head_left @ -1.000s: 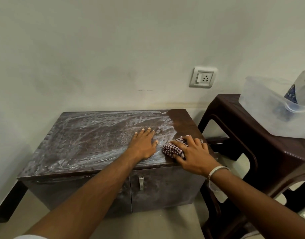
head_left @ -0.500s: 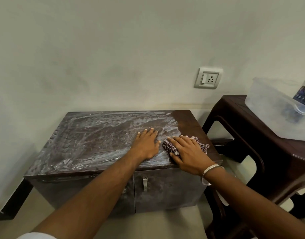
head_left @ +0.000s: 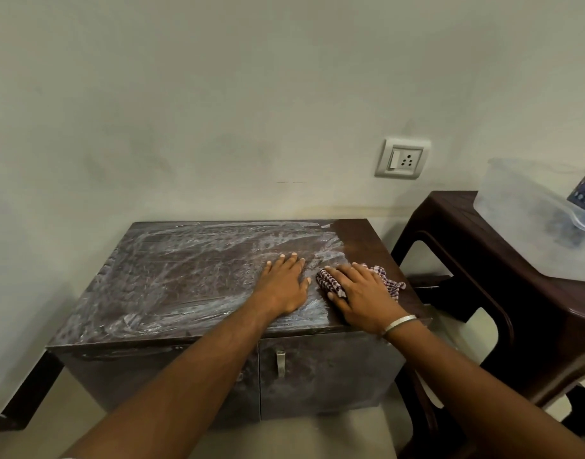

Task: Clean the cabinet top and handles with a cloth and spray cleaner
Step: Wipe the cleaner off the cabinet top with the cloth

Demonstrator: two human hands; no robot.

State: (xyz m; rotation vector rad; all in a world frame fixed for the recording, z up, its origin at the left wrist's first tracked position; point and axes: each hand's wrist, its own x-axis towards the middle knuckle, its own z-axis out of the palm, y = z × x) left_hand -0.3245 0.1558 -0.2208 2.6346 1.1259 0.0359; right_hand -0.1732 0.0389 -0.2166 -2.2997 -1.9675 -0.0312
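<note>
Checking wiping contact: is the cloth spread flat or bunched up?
Bunched: the checked cloth lies crumpled in folds under the right hand.

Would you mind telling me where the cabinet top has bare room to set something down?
The cabinet top is free left of the left hand, though smeared white. Crowded at the right end: the right hand presses the checked cloth.
</note>
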